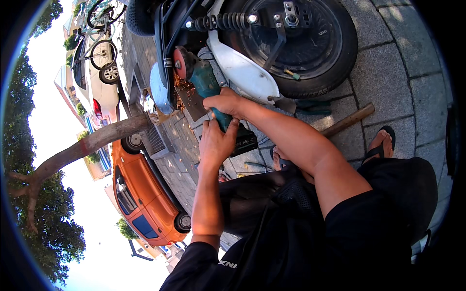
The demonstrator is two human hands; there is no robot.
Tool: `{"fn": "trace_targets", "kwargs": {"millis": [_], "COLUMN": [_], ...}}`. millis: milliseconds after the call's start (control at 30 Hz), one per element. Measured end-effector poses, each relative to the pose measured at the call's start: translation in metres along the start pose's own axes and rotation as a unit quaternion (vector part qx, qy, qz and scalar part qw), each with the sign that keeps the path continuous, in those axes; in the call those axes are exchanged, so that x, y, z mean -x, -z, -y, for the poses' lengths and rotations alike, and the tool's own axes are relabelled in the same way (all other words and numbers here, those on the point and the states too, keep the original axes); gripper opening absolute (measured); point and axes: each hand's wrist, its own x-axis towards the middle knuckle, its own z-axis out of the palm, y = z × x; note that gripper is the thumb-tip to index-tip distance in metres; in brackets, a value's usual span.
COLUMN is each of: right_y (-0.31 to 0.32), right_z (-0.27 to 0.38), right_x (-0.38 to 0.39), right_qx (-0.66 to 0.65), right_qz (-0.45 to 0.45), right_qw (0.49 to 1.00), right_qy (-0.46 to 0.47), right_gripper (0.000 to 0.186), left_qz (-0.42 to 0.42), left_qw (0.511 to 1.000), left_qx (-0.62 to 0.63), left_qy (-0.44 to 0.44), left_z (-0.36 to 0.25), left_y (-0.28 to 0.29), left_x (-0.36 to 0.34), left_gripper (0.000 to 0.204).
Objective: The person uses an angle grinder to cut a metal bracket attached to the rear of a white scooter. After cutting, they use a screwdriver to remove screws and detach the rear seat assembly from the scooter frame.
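Note:
My right hand (pixel 224 103) is wrapped round the body of a teal cordless angle grinder (pixel 206 82). My left hand (pixel 217 140) grips the same grinder lower down, by its black battery (pixel 246 142). Orange sparks (pixel 180 93) spray below its red disc (pixel 178 63), at the dark frame (pixel 166 43) of a two-wheeler beside a pale curved panel (pixel 160 87). To the right are a white panel (pixel 242 72), a coil-spring shock (pixel 221 22) and the wheel (pixel 325 53), with a small green-handled item resting on it.
A wooden stick (pixel 349 119) and dark tools (pixel 308 107) lie on the stone paving (pixel 386 72) near my sandalled feet (pixel 378 144). A leaning tree trunk (pixel 82 145), an orange car (pixel 145 194), a white car (pixel 94 87) and bicycles (pixel 102 53) stand at the left.

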Motion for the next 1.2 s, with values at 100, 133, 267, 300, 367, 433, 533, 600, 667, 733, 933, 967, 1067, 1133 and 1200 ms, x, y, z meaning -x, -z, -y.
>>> {"fn": "trace_targets", "kwargs": {"millis": [100,133,267,300,367,433,533,600,667,733,933,967,1067,1133,1200], "right_y": [0.0,0.0,0.001,-0.001,-0.001,0.0,0.0,-0.001,-0.001,-0.001,-0.003,-0.003,-0.002,-0.003,-0.004], "right_z": [0.002,0.003,0.005,0.006,0.007,0.005,0.003,0.004,0.006,0.008,0.0,-0.001,0.0,0.004,0.005], "right_x": [0.001,0.002,0.004,0.006,0.007,0.004,0.001,0.003,0.006,0.009,0.006,0.007,0.009,0.011,0.01], "right_qx": [0.005,0.007,0.004,-0.003,-0.002,0.015,0.001,0.004,0.011,0.021,-0.018,-0.019,-0.02,-0.018,-0.014], "right_qz": [-0.003,-0.004,-0.01,-0.009,-0.01,-0.015,-0.019,-0.019,-0.017,-0.015,-0.021,-0.022,-0.021,-0.016,-0.019], "right_qw": [1.0,1.0,1.0,1.0,1.0,1.0,1.0,1.0,1.0,1.0,1.0,1.0,1.0,1.0,1.0], "right_qy": [-0.001,-0.003,0.0,0.006,0.005,-0.009,-0.004,-0.002,-0.005,-0.014,-0.007,-0.008,-0.01,-0.009,-0.01], "right_gripper": [0.015,0.015,0.016,0.016,0.016,0.016,0.017,0.017,0.017,0.017,0.016,0.016,0.016,0.016,0.016], "left_qz": [-0.009,-0.009,-0.001,0.002,-0.002,-0.006,-0.012,-0.013,-0.007,-0.004,-0.002,-0.002,0.0,-0.002,-0.007], "left_qw": [1.0,1.0,1.0,1.0,1.0,1.0,1.0,0.999,0.999,0.999,0.999,0.999,1.0,1.0,1.0], "left_qx": [0.002,0.003,0.005,0.006,0.011,0.015,0.018,0.02,0.027,0.031,0.032,0.029,0.022,0.019,0.017], "left_qy": [-0.009,-0.009,-0.006,-0.003,-0.007,-0.011,-0.018,-0.021,-0.021,-0.018,-0.013,-0.012,-0.004,-0.003,-0.008], "left_z": [0.003,0.003,0.0,0.0,0.002,0.003,0.004,0.007,0.007,0.006,0.005,0.004,0.001,0.001,0.003], "left_y": [-0.001,-0.001,0.0,0.001,0.0,-0.001,-0.002,-0.002,-0.002,-0.001,-0.001,0.0,0.001,0.001,0.001], "left_x": [-0.001,-0.001,-0.002,-0.002,-0.002,-0.002,-0.003,-0.003,-0.003,-0.002,0.002,0.004,0.005,0.004,0.004], "left_gripper": [0.07,0.07,0.07,0.07,0.069,0.069,0.068,0.068,0.068,0.067,0.066,0.066,0.067,0.067,0.067]}}
